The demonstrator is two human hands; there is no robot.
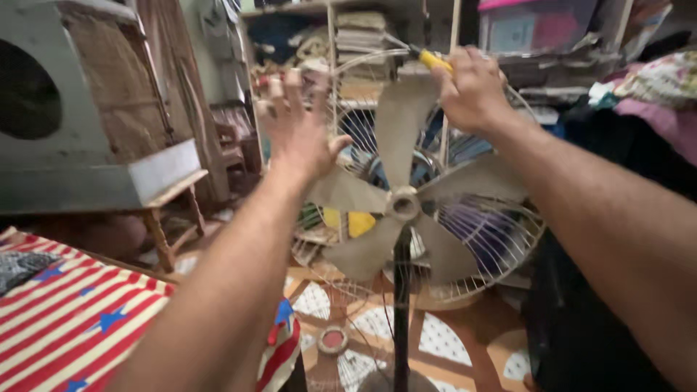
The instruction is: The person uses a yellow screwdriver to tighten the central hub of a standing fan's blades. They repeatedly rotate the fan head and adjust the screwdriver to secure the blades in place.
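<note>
At top of fan guard (501, 239), my right hand (472, 91) grips yellow-handled screwdriver (433, 60), shaft pointing up-left; left hand (298, 123) open, empty, farther left.

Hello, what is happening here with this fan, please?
A person works on a dusty pedestal fan whose front guard is off, so the blades are bare. The right hand holds a yellow-handled tool at the top of the rear wire guard. The left hand is open, fingers spread, near the guard's upper left rim.
</note>
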